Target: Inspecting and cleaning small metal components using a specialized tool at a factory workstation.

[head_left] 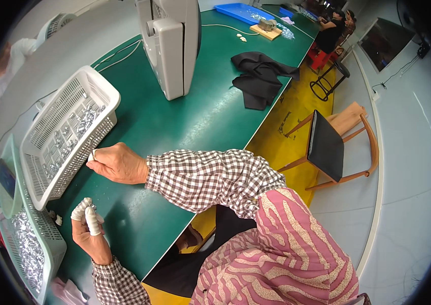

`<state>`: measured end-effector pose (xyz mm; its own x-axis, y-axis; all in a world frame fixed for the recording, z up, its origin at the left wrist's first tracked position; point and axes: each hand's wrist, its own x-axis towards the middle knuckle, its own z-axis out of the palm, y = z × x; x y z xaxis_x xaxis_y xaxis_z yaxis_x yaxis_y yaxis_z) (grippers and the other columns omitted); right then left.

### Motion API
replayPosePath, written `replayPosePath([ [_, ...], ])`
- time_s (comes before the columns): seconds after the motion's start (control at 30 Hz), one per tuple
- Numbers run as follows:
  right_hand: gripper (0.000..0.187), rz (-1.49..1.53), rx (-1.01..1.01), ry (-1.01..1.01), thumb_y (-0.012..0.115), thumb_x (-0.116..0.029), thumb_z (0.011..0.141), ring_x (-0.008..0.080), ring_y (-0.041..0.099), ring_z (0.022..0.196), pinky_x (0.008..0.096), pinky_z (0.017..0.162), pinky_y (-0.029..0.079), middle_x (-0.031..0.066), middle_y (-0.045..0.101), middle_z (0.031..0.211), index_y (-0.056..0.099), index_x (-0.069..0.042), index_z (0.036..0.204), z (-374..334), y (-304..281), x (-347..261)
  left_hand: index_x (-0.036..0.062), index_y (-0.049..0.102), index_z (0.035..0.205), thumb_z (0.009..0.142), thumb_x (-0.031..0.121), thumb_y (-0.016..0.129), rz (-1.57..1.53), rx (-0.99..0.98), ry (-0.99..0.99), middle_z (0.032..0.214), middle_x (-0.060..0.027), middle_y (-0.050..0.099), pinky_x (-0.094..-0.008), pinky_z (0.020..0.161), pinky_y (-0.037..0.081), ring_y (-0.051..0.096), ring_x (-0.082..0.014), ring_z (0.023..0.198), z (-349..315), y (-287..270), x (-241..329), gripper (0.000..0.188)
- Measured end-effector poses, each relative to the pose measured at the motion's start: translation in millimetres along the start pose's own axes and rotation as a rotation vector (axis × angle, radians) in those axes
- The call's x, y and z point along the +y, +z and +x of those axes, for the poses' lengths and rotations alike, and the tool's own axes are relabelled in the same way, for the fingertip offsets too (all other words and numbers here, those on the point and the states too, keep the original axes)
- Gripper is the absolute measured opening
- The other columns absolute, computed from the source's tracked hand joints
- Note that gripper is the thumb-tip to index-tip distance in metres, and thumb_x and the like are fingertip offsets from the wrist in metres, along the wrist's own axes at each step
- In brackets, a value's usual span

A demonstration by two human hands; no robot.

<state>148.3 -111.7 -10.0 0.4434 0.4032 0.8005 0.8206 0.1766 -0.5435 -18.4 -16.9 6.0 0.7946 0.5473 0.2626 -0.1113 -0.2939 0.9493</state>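
Note:
My left hand (93, 234), its fingertips wrapped in white coverings, is closed in a pinch above the green table. A small silvery piece (93, 206) shows between its fingers, too small to make out fully. Farther from me, my right hand (120, 163) is closed around a thin pointed tool (92, 148), which sticks up past the fingers; its exact kind does not show. That hand is beside a white plastic basket (108, 86) holding many small silvery metal parts (68, 140). To the left of my left hand, a pale green basket (55, 244) is heaped with similar silvery pieces (28, 249).
A grey machine (172, 61) stands on the green table (210, 112). Black cloth (261, 76) lies near the table's right edge. Farther back are a blue tray (236, 11) and a wooden block (266, 31). A wooden chair (325, 145) stands right; people (330, 33) sit beyond.

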Motion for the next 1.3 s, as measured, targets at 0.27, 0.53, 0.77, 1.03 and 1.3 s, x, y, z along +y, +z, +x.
replayPosePath([
  [0.27,0.027,0.004,-0.026,-0.030,0.061,-0.012,0.081,0.0302,0.051,0.049,0.0366,0.042,0.039,0.0114,0.045,0.055,0.042,-0.003,0.063,-2.3,-1.0,-7.3,-0.0006,0.056,0.105,0.090,0.013,0.051,0.001,0.003,0.004,0.086,-0.0024,0.056,-0.0141,0.041,0.024,0.036,-0.0004,0.052,-1.5,2.3,-4.8,0.020],
  [0.53,0.028,0.026,-0.042,-0.056,0.063,-0.014,0.080,0.0307,0.051,0.049,0.0376,0.042,0.039,0.0109,0.046,0.054,0.043,-0.004,0.062,-5.1,0.5,-12.7,0.0006,0.056,0.104,0.090,0.010,0.051,-0.002,-0.015,-0.021,0.098,-0.0060,0.060,-0.0135,0.042,0.028,0.042,-0.0018,0.055,-1.5,-1.6,-11.9,0.017],
  [0.77,0.027,0.036,-0.040,-0.064,0.063,-0.016,0.079,0.0304,0.052,0.049,0.0375,0.042,0.040,0.0097,0.046,0.055,0.045,-0.004,0.063,-8.0,0.2,-16.4,0.0005,0.056,0.104,0.090,0.011,0.051,0.025,-0.020,-0.047,0.097,-0.0053,0.060,-0.0136,0.042,0.027,0.042,-0.0016,0.055,-3.0,-2.9,-14.0,0.018],
  [1.03,0.026,0.010,-0.072,-0.092,0.062,-0.019,0.080,0.0284,0.053,0.049,0.0362,0.041,0.041,0.0076,0.048,0.059,0.048,-0.005,0.065,-11.2,3.7,-15.6,-0.0006,0.056,0.104,0.091,0.012,0.050,0.058,-0.003,-0.050,0.089,-0.0031,0.058,-0.0139,0.042,0.026,0.040,-0.0016,0.054,0.1,-3.7,-13.0,0.020],
  [1.3,0.024,-0.024,-0.094,-0.130,0.063,-0.020,0.080,0.0245,0.053,0.050,0.0337,0.041,0.041,0.0052,0.049,0.060,0.050,-0.005,0.066,-12.4,1.1,-20.6,-0.0019,0.056,0.103,0.091,0.013,0.048,0.064,0.025,-0.046,0.081,-0.0013,0.055,-0.0144,0.041,0.025,0.037,-0.0009,0.052,-0.7,-3.8,-14.5,0.020],
])
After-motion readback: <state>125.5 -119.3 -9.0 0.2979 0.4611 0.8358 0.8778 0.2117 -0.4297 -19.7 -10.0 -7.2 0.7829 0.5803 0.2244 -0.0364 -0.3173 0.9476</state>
